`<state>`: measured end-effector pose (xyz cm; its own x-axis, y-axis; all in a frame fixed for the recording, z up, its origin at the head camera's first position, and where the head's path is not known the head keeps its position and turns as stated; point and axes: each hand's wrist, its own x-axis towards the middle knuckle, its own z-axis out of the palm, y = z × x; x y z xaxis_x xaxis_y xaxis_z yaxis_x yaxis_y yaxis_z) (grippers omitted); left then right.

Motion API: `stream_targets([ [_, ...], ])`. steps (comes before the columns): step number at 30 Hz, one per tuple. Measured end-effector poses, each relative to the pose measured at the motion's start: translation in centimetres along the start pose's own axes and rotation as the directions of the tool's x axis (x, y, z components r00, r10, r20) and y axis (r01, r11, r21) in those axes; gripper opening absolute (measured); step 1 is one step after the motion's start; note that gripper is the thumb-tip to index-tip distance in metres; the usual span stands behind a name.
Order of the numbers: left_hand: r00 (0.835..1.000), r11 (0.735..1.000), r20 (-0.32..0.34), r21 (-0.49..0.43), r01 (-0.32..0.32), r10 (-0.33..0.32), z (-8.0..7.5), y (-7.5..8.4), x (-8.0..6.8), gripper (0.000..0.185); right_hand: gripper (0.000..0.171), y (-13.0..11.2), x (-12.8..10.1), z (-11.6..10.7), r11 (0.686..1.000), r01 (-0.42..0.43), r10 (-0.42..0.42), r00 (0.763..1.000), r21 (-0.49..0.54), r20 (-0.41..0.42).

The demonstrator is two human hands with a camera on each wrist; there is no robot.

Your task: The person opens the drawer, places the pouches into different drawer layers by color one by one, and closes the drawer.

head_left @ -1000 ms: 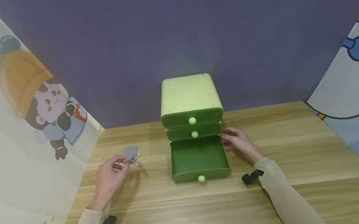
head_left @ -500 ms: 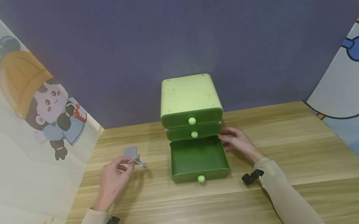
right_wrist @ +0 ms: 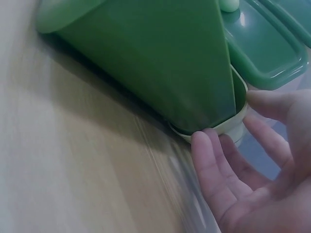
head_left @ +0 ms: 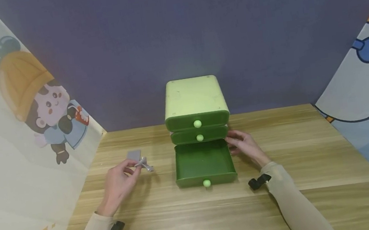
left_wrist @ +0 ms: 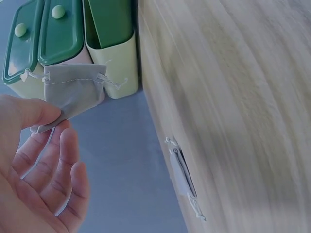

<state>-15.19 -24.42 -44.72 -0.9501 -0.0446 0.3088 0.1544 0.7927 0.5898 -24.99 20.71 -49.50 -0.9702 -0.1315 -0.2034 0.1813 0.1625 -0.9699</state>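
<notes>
My left hand pinches a small grey drawstring pouch between thumb and forefinger, a little above the table. Beyond it a second grey pouch lies on the wood; in the left wrist view that pouch shows edge-on, cords trailing. The mini drawer cabinet has a pale green body and dark green fronts. Its bottom drawer is pulled out with nothing inside. At the cabinet's right side my right hand holds the bottom tier's rim, thumb at one edge and fingertips at the lower corner.
The wooden table meets a dark blue back wall close behind the cabinet. Cartoon-printed panels stand at left and right. The upper two drawers are closed, with round pale knobs.
My left hand has lifted the pouch off the one beneath and moved slightly right, uncovering the second pouch. The right hand has shifted slightly inward against the cabinet.
</notes>
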Motion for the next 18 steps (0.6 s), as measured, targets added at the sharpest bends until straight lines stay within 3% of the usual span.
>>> stream_targets([
  [18, 0.993, 0.993, -0.032, -0.023, -0.114, 0.114, 0.5, 1.4, 0.4, 0.008, 0.062, 0.3, 0.0, 0.1, 1.0, -0.003, 0.003, 1.0, 0.004, -0.001],
])
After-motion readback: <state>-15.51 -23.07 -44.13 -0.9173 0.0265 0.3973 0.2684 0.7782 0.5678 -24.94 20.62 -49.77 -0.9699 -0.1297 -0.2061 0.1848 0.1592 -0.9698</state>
